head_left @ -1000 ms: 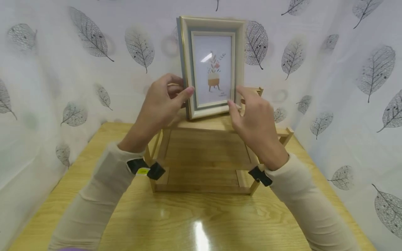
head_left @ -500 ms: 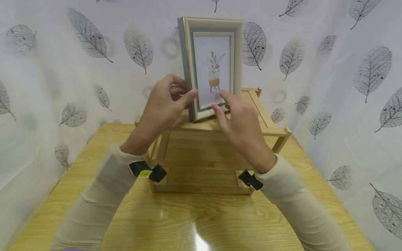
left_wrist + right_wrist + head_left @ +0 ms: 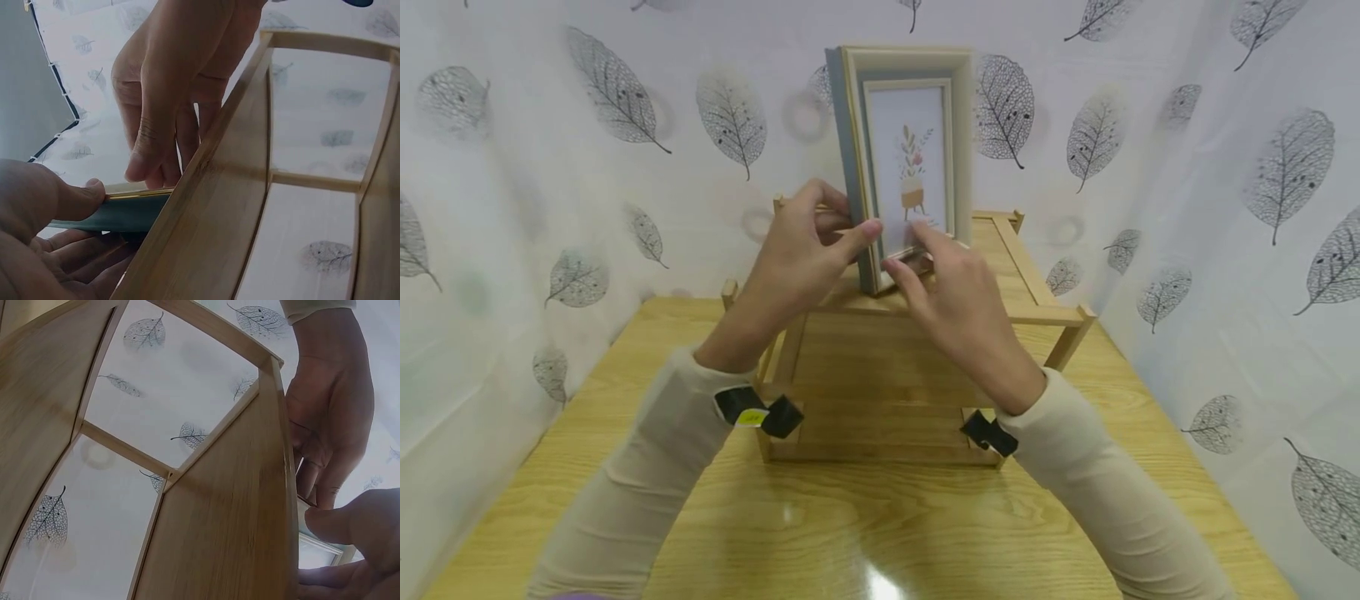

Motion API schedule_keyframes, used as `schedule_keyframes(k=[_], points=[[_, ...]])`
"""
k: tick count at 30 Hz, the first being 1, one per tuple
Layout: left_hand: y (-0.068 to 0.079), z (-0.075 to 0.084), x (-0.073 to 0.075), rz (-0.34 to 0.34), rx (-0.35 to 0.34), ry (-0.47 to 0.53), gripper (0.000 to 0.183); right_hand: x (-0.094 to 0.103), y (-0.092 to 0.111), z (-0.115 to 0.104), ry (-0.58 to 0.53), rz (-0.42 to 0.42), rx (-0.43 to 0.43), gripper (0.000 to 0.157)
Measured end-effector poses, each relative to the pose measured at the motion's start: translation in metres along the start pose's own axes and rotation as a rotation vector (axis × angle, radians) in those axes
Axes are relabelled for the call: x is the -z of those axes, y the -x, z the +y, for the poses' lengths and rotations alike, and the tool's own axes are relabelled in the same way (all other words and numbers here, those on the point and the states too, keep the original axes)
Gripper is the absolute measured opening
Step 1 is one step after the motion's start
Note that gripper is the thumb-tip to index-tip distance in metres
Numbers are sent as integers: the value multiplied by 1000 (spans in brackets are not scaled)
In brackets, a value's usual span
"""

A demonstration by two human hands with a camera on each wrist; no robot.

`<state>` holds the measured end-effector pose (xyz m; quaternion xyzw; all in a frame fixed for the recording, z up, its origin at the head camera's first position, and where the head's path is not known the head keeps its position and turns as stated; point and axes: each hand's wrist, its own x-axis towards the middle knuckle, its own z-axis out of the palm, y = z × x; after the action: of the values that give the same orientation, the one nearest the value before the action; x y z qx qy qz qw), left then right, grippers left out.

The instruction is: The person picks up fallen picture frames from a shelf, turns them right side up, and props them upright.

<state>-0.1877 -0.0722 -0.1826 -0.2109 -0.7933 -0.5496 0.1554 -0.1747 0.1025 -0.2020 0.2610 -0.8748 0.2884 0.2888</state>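
Observation:
A cream and grey-blue picture frame (image 3: pixel 960 142) with a gold line stands upright on the wooden rack (image 3: pixel 1018 265), its front turned partly to the right. Behind its glass is a potted-plant print. My left hand (image 3: pixel 797 258) grips the frame's left side low down, thumb on the front and fingers behind; the left wrist view shows this hold on the frame's edge (image 3: pixel 125 212). My right hand (image 3: pixel 966 304) lies in front of the frame's lower part, index fingertip at the glass, thumb near the lower left corner. Whether its fingertips press the frame is unclear.
The rack has slatless shelves on two levels below the top and raised corner posts. It stands on a glossy wooden table (image 3: pixel 850 533). Leaf-printed curtains (image 3: pixel 1105 67) hang close behind and at both sides.
The frame has turned, so more of its left side shows and its lower left corner sits slightly further right. My right hand has moved left from the frame's right edge across its front.

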Motion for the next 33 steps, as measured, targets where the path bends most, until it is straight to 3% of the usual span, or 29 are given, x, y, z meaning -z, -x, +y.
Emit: schedule_keyframes(k=[22, 33], points=[[-2, -1, -6, -88, -86, 178, 28, -1, -1, 1, -23, -10, 4, 57], [-1, -2, -4, -118, -65, 211, 28, 2, -2, 3, -45, -19, 42, 50]])
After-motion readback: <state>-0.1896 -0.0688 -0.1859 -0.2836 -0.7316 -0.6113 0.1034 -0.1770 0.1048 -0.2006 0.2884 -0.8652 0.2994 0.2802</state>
